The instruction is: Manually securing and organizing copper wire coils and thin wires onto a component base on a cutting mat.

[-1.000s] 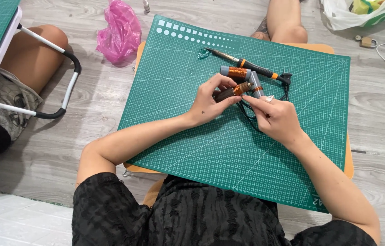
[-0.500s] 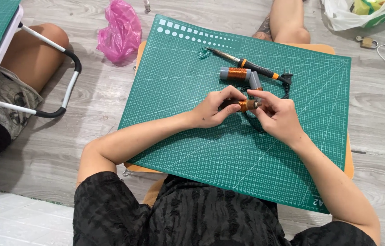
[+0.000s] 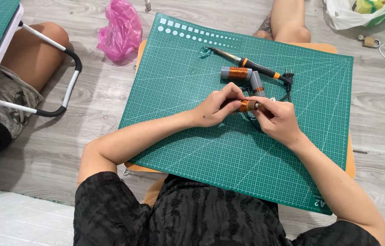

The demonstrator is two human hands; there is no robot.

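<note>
Both my hands meet over the middle of a green cutting mat (image 3: 192,86) and hold one small grey tube wound with copper wire (image 3: 248,105). My left hand (image 3: 215,108) grips its left end, and my right hand (image 3: 278,119) pinches its right end. Just beyond my fingers lie two more copper-wound grey tubes (image 3: 235,73) (image 3: 257,84) on the mat. A soldering iron (image 3: 247,63) with a black and orange handle lies behind them, its black cord and plug trailing to the right.
The mat rests on a low wooden board (image 3: 350,159) over a grey plank floor. A pink plastic bag (image 3: 120,32) lies at the far left. Another person's leg and a metal-framed table (image 3: 42,73) are at left. A padlock (image 3: 369,42) and white cable sit at far right.
My hands have shifted slightly nearer me with the coil, turning it between the fingers. The other coils and the soldering iron have stayed put.
</note>
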